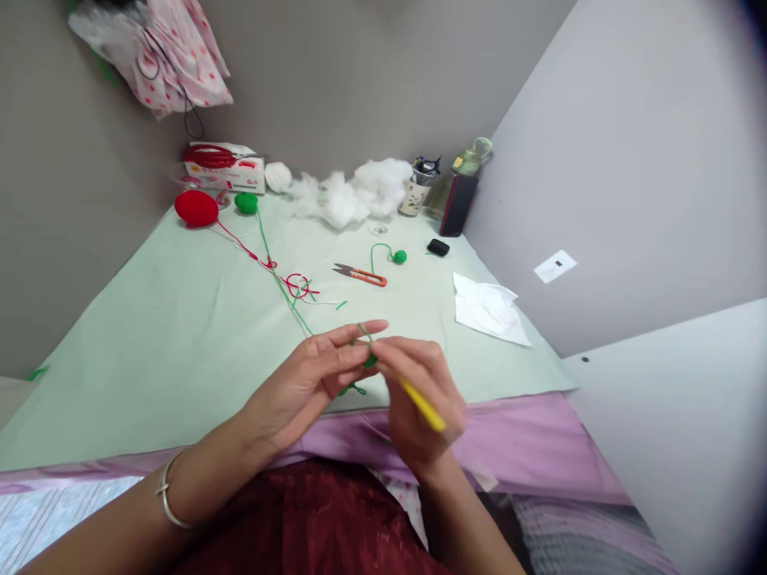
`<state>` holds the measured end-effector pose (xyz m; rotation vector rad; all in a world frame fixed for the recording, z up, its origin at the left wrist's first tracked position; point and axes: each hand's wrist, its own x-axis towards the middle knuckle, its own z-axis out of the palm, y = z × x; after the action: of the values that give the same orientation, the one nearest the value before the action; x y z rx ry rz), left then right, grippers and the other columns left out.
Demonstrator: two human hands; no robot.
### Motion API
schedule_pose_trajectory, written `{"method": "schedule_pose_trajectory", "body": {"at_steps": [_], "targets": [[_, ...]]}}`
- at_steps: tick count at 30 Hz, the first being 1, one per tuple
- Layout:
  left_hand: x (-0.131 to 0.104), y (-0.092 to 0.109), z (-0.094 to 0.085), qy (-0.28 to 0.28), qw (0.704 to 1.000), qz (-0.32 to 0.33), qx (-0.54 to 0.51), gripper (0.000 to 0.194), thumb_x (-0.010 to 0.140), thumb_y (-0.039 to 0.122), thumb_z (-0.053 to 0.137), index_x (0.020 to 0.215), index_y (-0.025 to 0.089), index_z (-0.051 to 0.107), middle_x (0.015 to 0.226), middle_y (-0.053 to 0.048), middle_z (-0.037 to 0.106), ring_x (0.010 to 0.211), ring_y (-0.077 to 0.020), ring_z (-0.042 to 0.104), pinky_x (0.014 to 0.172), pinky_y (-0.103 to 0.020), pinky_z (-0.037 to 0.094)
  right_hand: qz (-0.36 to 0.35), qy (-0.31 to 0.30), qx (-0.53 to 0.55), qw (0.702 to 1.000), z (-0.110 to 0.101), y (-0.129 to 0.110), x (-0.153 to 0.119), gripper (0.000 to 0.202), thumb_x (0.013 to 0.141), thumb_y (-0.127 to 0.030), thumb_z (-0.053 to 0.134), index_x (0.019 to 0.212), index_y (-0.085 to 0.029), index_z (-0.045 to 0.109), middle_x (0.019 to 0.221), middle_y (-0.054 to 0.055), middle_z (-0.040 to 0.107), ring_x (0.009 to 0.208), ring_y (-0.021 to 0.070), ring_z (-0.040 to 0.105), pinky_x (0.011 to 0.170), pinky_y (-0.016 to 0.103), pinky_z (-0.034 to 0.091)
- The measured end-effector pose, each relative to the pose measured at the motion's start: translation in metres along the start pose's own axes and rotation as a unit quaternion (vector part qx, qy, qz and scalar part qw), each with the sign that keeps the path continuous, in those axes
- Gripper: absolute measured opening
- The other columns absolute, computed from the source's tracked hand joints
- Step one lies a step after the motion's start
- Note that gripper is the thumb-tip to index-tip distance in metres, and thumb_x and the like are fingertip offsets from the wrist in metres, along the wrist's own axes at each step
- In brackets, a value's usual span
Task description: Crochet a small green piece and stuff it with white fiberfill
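Observation:
My left hand (315, 375) pinches a small green crocheted piece (370, 359), with green yarn looped over its raised index finger. A strand of green yarn (272, 271) runs from that hand back to the green yarn ball (246, 203). My right hand (423, 395) is closed around a yellow-handled tool (427, 406), whose tip meets the green piece at my left fingertips. The tip itself is hidden by the fingers. A green loop of yarn (358, 389) hangs just below my left hand.
Orange-handled snips (361, 275) and a small green ball (399, 256) lie beyond my hands. Farther back are red yarn (196, 208), white stuffing (351, 196), a cup of pens (415, 192) and a phone (459, 206). White tissue (488, 307) lies right.

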<state>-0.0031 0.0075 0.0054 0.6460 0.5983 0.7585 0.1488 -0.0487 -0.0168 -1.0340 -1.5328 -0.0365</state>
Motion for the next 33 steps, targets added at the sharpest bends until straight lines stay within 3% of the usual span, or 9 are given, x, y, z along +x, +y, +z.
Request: {"method": "schedule_pose_trajectory", "body": {"at_steps": [2, 5, 10, 15, 18, 23, 27, 31, 33], "targets": [[0.001, 0.002, -0.001, 0.001, 1.0, 0.002, -0.031, 0.033, 0.078, 0.025, 0.088, 0.11, 0.019, 0.085, 0.076, 0.002, 0.061, 0.064, -0.0076, 0.047, 0.092, -0.03, 0.051, 0.1, 0.029, 0.083, 0.991, -0.002, 0.001, 0.004, 0.026, 0.099, -0.009, 0.061, 0.108, -0.026, 0.079, 0.093, 0.003, 0.075, 0.079, 0.0146, 0.069, 0.07, 0.03, 0.058], [0.0, 0.0, -0.003, 0.012, 0.999, 0.045, 0.016, 0.033, 0.079, 0.025, 0.087, 0.112, 0.025, 0.085, 0.085, 0.002, 0.067, 0.077, -0.0104, 0.056, 0.091, -0.026, 0.049, 0.193, 0.041, 0.211, 0.957, -0.001, 0.002, 0.009, 0.02, 0.102, -0.018, 0.061, 0.099, -0.027, 0.079, 0.086, 0.0, 0.072, 0.07, 0.0125, 0.062, 0.065, 0.029, 0.053], [-0.004, -0.005, -0.005, 0.019, 0.986, 0.09, 0.14, 0.034, 0.086, 0.028, 0.083, 0.119, 0.035, 0.082, 0.095, 0.001, 0.072, 0.093, -0.0134, 0.057, 0.09, -0.024, 0.043, 0.229, 0.005, 0.243, 0.943, 0.002, 0.004, 0.008, 0.016, 0.1, -0.023, 0.066, 0.1, -0.028, 0.081, 0.092, 0.001, 0.077, 0.077, 0.0136, 0.064, 0.071, 0.029, 0.053], [-0.007, -0.001, -0.003, 0.018, 0.984, 0.086, 0.154, 0.031, 0.087, 0.032, 0.082, 0.118, 0.037, 0.083, 0.093, 0.001, 0.067, 0.087, -0.0128, 0.053, 0.076, -0.023, 0.041, 0.289, 0.027, 0.343, 0.893, 0.001, 0.005, 0.013, 0.017, 0.101, -0.03, 0.065, 0.094, -0.025, 0.079, 0.088, 0.002, 0.077, 0.07, 0.0118, 0.066, 0.065, 0.027, 0.054], [-0.01, 0.002, -0.003, 0.029, 0.983, 0.091, 0.157, 0.032, 0.085, 0.031, 0.083, 0.117, 0.036, 0.083, 0.092, 0.001, 0.064, 0.085, -0.0126, 0.052, 0.074, -0.023, 0.042, 0.291, 0.024, 0.366, 0.884, 0.0, 0.003, 0.015, 0.021, 0.104, -0.031, 0.061, 0.093, -0.023, 0.077, 0.088, 0.002, 0.077, 0.067, 0.0113, 0.067, 0.064, 0.026, 0.056], [-0.018, 0.005, -0.007, 0.046, 0.972, 0.14, 0.184, 0.032, 0.086, 0.03, 0.083, 0.118, 0.034, 0.082, 0.092, 0.0, 0.065, 0.09, -0.0146, 0.056, 0.082, -0.025, 0.046, 0.228, -0.004, 0.286, 0.931, -0.001, -0.009, 0.012, 0.024, 0.108, -0.022, 0.051, 0.103, -0.025, 0.074, 0.096, 0.002, 0.078, 0.073, 0.0123, 0.072, 0.071, 0.029, 0.06], [-0.026, 0.006, -0.009, 0.088, 0.952, 0.19, 0.223, 0.029, 0.087, 0.025, 0.081, 0.115, 0.03, 0.082, 0.088, 0.001, 0.066, 0.084, -0.0138, 0.057, 0.081, -0.026, 0.047, 0.067, -0.044, 0.137, 0.987, 0.005, -0.017, 0.007, 0.028, 0.104, -0.01, 0.048, 0.115, -0.024, 0.071, 0.102, 0.006, 0.078, 0.094, 0.0176, 0.075, 0.083, 0.033, 0.061], [-0.03, 0.007, -0.007, 0.115, 0.951, 0.214, 0.189, 0.039, 0.082, 0.022, 0.084, 0.12, 0.027, 0.079, 0.085, 0.002, 0.065, 0.083, -0.0133, 0.058, 0.086, -0.026, 0.048, -0.077, -0.06, -0.01, 0.995, 0.021, -0.016, 0.001, 0.031, 0.098, -0.007, 0.057, 0.124, -0.02, 0.07, 0.107, 0.012, 0.076, 0.097, 0.0203, 0.074, 0.079, 0.032, 0.062], [-0.031, 0.011, -0.005, 0.101, 0.974, 0.164, 0.117, 0.048, 0.08, 0.024, 0.087, 0.126, 0.026, 0.076, 0.086, 0.002, 0.064, 0.082, -0.0127, 0.058, 0.084, -0.026, 0.048, -0.138, -0.023, -0.07, 0.988, 0.028, -0.015, 0.002, 0.034, 0.095, -0.007, 0.063, 0.124, -0.022, 0.073, 0.108, 0.012, 0.075, 0.096, 0.0214, 0.073, 0.076, 0.031, 0.061]]}}
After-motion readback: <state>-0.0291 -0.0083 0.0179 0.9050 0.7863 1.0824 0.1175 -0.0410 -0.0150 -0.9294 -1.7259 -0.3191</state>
